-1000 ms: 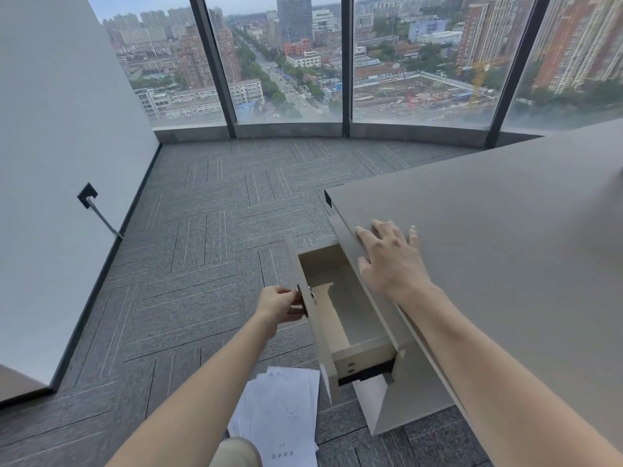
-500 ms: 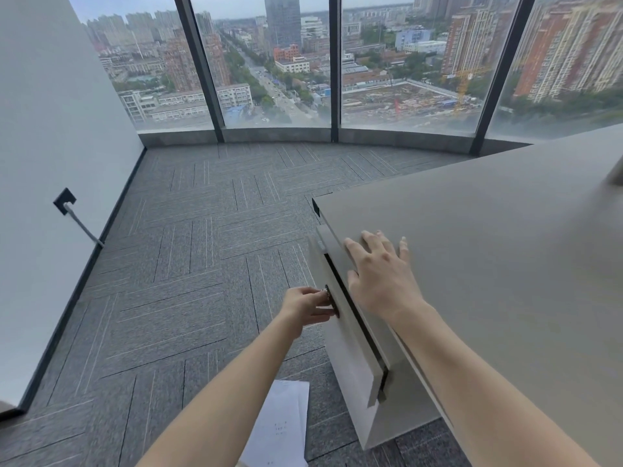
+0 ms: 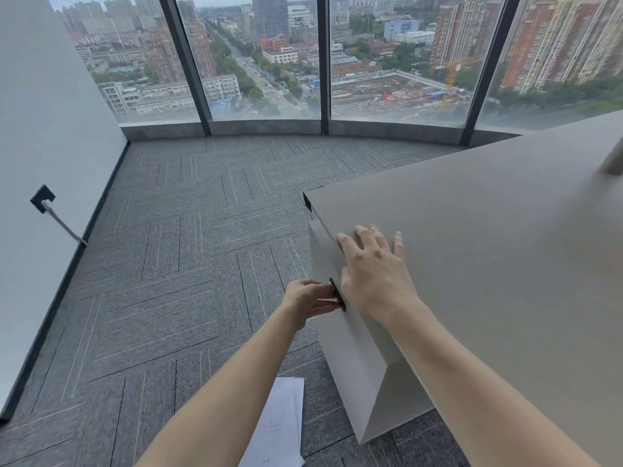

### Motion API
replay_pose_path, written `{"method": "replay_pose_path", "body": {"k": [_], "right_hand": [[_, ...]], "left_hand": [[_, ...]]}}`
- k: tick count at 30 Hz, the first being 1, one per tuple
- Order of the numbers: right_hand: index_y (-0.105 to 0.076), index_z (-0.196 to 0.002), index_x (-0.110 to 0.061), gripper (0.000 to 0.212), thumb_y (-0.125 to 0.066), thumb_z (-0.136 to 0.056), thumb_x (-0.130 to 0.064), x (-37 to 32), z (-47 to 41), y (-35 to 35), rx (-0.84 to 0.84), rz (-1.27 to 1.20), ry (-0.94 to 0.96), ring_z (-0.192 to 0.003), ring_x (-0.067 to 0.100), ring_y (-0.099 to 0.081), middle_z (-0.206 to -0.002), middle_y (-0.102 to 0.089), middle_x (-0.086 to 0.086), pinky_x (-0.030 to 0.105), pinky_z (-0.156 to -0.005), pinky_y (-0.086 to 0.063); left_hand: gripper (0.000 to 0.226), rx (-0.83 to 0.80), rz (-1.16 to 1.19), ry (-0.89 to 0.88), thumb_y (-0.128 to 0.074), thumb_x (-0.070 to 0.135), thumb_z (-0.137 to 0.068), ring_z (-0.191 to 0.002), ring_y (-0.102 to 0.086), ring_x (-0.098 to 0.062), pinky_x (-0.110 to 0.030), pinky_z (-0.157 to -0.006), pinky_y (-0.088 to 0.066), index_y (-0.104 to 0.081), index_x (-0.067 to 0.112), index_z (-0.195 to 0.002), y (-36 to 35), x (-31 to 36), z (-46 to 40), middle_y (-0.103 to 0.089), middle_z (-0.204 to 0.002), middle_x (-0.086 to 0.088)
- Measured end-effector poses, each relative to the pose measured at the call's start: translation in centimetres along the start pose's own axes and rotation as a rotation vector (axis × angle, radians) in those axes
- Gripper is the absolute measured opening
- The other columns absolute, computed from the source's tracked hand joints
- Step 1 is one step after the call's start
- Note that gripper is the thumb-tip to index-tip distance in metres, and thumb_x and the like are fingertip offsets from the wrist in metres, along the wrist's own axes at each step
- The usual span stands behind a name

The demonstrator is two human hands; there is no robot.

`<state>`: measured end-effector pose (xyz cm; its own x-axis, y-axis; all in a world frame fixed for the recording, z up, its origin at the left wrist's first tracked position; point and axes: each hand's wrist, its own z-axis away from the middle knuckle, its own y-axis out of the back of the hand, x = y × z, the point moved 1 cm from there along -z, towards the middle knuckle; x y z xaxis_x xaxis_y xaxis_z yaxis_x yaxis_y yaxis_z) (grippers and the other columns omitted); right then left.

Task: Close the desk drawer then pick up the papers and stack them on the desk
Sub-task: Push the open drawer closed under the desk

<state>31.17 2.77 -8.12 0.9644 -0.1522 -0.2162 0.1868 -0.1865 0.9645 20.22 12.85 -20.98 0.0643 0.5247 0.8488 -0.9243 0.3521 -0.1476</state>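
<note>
Our left grip point(image 3: 312, 298) pinches the dark handle point(image 3: 338, 294) on the drawer front point(image 3: 332, 318), which sits flush with the cabinet — closed, we judge. Our right grip point(image 3: 374, 267) lies flat and released on the desk point(image 3: 488, 247) edge, holding nothing. The papers point(image 3: 278, 429) lie on the carpet point(image 3: 168, 264) below our left forearm, their long axis running away from us — the left is nearer

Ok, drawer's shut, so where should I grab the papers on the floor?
Take the papers by their far edge, reaching down from above with the left hand. They lie flat on the carpet, so lift an edge first and pinch.
</note>
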Motion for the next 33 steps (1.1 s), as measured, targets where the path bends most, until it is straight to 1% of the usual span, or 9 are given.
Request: {"method": "replay_pose_path", "body": {"k": [2,6,10,12,14,17,20,27,33], "right_hand": [[-0.035,-0.148,-0.024,0.059,-0.046,-0.091,-0.021,-0.1,0.0,-0.1,-0.001,0.003,-0.003,-0.151,0.032,-0.017,-0.16,-0.029,0.012,0.062,-0.12,-0.006],[-0.035,-0.149,-0.025,0.059,-0.046,-0.091,-0.022,0.0,0.0,-0.1,-0.002,-0.003,-0.004,-0.151,0.032,-0.017,-0.16,-0.029,0.011,0.061,-0.121,-0.006],[-0.036,-0.148,-0.026,0.058,-0.046,-0.091,-0.022,0.0,0.1,-0.1,0.005,-0.022,0.001,-0.152,0.032,-0.017,-0.159,-0.03,0.01,0.061,-0.121,-0.005],[-0.035,-0.148,-0.026,0.058,-0.046,-0.091,-0.022,0.1,0.1,-0.1,0.002,-0.026,0.0,-0.152,0.031,-0.016,-0.16,-0.029,0.01,0.061,-0.121,-0.005],[-0.035,-0.149,-0.026,0.059,-0.046,-0.091,-0.022,0.1,0.1,0.0,-0.001,-0.027,0.0,-0.152,0.031,-0.016,-0.16,-0.028,0.01,0.06,-0.121,-0.004],[-0.034,-0.149,-0.026,0.06,-0.047,-0.091,-0.023,0.1,0.1,0.1,0.0,-0.026,0.003,-0.152,0.03,-0.015,-0.16,-0.028,0.01,0.06,-0.121,-0.004],[-0.035,-0.149,-0.026,0.059,-0.047,-0.091,-0.023,0.2,0.0,-0.1,0.002,-0.027,0.002,-0.152,0.03,-0.015,-0.161,-0.028,0.01,0.06,-0.121,-0.004],[-0.036,-0.149,-0.026,0.059,-0.047,-0.091,-0.022,0.2,0.0,-0.2,0.017,-0.029,0.003,-0.152,0.03,-0.016,-0.16,-0.029,0.01,0.06,-0.121,-0.004],[-0.036,-0.148,-0.025,0.059,-0.048,-0.091,-0.022,0.4,-0.1,-0.3,0.015,-0.033,0.003,-0.152,0.031,-0.016,-0.16,-0.029,0.01,0.06,-0.121,-0.004]], "left_hand": [[0.016,-0.001,0.002,0.007,-0.071,0.003,-0.079,-0.07,-0.075,-0.032,-0.034,-0.07,-0.063,-0.065,-0.005,-0.093,0.0,0.0,-0.1,-0.073,-0.084,-0.02],[0.012,-0.001,0.025,0.045,-0.069,0.007,-0.082,-0.087,-0.072,-0.039,-0.044,-0.088,-0.058,-0.065,0.0,-0.09,0.0,-0.2,-0.2,-0.072,-0.099,-0.025],[0.033,0.015,-0.009,0.076,-0.066,0.014,-0.079,-0.083,-0.075,-0.032,-0.035,-0.075,-0.061,-0.067,-0.005,-0.106,-0.1,-0.2,-0.3,-0.074,-0.105,-0.024],[0.035,0.014,-0.006,0.102,-0.064,0.015,-0.076,-0.08,-0.075,-0.03,-0.033,-0.07,-0.06,-0.067,-0.006,-0.103,-0.1,-0.1,-0.5,-0.075,-0.099,-0.022],[0.025,0.013,-0.003,0.132,-0.062,0.018,-0.078,-0.075,-0.074,-0.028,-0.034,-0.069,-0.06,-0.066,-0.002,-0.092,0.0,0.1,-0.8,-0.075,-0.088,-0.018],[0.016,-0.001,-0.025,0.168,-0.059,0.02,-0.082,-0.073,-0.072,-0.024,-0.036,-0.073,-0.06,-0.062,0.004,-0.079,-0.2,0.1,-1.0,-0.07,-0.078,-0.011],[0.015,-0.027,-0.025,0.235,-0.056,0.02,-0.085,-0.073,-0.069,-0.021,-0.035,-0.079,-0.058,-0.061,0.007,-0.08,-0.4,0.2,-1.3,-0.065,-0.077,-0.007],[0.015,0.023,0.053,0.401,-0.049,0.014,-0.081,-0.098,-0.064,-0.031,-0.039,-0.101,-0.051,-0.055,0.007,-0.069,-0.9,0.2,-2.0,-0.065,-0.088,-0.017],[0.021,-0.002,-0.114,0.369,-0.047,0.019,-0.085,-0.097,-0.06,-0.031,-0.039,-0.097,-0.051,-0.057,0.006,-0.072,-0.9,0.4,-1.9,-0.062,-0.098,-0.017]]}}
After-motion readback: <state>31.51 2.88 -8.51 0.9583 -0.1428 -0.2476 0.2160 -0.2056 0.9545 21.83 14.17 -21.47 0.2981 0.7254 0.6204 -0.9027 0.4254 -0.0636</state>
